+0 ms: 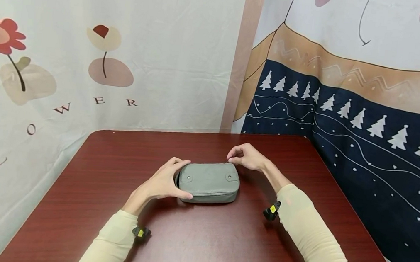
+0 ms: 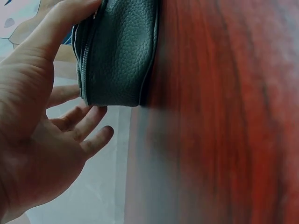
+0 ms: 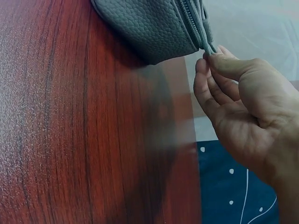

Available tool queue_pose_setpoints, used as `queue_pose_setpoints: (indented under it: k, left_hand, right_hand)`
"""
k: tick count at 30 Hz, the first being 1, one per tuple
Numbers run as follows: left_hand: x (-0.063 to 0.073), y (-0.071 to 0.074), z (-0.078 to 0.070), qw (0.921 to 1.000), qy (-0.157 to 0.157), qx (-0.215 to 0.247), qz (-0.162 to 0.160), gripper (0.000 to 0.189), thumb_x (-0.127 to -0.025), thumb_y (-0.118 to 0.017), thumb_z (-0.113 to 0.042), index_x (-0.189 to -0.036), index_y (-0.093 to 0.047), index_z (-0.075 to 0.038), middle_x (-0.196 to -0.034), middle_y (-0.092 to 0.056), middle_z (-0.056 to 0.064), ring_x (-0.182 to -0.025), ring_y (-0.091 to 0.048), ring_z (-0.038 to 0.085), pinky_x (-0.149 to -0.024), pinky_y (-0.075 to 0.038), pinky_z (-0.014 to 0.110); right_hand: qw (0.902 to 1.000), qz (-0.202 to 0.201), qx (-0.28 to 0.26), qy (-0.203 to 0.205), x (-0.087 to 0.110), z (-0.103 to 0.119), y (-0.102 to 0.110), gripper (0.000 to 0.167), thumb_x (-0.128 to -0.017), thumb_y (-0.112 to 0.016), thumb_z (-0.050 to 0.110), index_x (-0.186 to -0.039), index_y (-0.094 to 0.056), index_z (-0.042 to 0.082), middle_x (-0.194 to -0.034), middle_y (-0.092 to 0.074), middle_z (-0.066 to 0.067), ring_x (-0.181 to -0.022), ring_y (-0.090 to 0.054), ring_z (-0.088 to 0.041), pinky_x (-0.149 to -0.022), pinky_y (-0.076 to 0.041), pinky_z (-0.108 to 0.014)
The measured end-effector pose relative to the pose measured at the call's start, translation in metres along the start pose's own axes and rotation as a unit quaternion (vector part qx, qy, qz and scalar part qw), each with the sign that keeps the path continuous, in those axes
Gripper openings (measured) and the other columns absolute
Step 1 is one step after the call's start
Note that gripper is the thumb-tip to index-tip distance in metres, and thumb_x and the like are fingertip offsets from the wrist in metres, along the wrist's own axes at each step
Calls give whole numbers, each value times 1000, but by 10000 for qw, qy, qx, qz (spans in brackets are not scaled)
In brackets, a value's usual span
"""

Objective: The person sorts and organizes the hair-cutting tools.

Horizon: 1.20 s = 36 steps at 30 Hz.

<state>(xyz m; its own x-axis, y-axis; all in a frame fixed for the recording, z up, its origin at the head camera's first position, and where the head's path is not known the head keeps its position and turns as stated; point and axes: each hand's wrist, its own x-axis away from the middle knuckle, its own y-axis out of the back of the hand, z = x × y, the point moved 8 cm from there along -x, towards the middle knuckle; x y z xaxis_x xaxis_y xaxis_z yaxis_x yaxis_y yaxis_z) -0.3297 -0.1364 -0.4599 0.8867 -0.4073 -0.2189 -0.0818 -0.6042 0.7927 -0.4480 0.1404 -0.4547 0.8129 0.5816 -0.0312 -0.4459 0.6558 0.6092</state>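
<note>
A grey-green leather zip pouch lies flat on the table, with two snap studs on its top. My left hand holds its left end, the thumb along the near side and the fingers at the far side. At the far right corner, my right hand pinches the zipper pull between thumb and forefinger. In the right wrist view the zipper runs along the pouch's upper edge to that pull. The other fingers of the right hand are bent under the pinch.
The dark red wooden table has rounded far corners. Behind it hangs a pale curtain with flower prints and letters. A navy cloth with white trees hangs along the right side. Each wrist carries a small black camera.
</note>
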Motion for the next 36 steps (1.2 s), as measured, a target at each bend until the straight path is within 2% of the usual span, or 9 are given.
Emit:
queue_pose_setpoints:
  k: [4, 8, 11, 14, 21, 36]
  left_hand:
    - [-1, -2, -1, 10000, 58, 6, -30, 124, -65, -109, -53, -165, -55, -5, -143, -60, 11, -128, -62, 26, -111, -54, 49]
    - [-1, -1, -3, 9999, 95, 46, -52, 121, -65, -110, -51, -163, -57, -4, -142, -60, 10, -126, -62, 24, -110, -55, 48]
    - [-1, 1, -3, 9999, 77, 42, -94, 116, -64, -109, -50, -160, -60, -7, -140, -61, 8, -124, -63, 23, -109, -55, 47]
    - [-1, 2, -2, 9999, 40, 3, -136, 112, -63, -109, -50, -157, -63, -10, -138, -63, 6, -122, -64, 21, -108, -56, 46]
    - [-2, 3, -2, 9999, 39, -61, -124, 107, -62, -109, -49, -153, -67, -13, -135, -64, 6, -120, -64, 21, -106, -56, 44]
    - [-2, 0, -2, 9997, 27, -120, -194, 101, -63, -107, -48, -149, -68, -11, -132, -65, 4, -116, -64, 19, -103, -57, 41]
  right_hand:
    - [10000, 13, 43, 42, 1, 2, 1, 10, -103, -81, 5, -112, -83, 3, -104, -82, -6, -91, -67, -16, -85, -58, -24]
    - [9998, 88, 145, 136, 1, 5, 1, 10, -104, -80, 4, -113, -83, 2, -107, -82, -8, -93, -68, -16, -88, -59, -25]
    - [9985, 162, 441, 299, 1, 8, -1, 10, -105, -78, 4, -113, -85, 4, -111, -84, -9, -100, -71, -17, -97, -62, -34]
    - [9959, 184, 753, 460, 0, 12, -1, 11, -105, -78, 3, -109, -86, 8, -111, -85, -8, -104, -72, -16, -102, -62, -36]
    - [9909, -63, 1162, 670, 2, 16, 1, 12, -103, -79, 3, -101, -86, 12, -105, -84, -4, -98, -70, -15, -93, -56, -28]
    - [9862, -592, 1274, 875, 29, 8, 8, 16, -103, -79, 2, -99, -87, 16, -103, -83, -1, -101, -74, -16, -98, -59, -36]
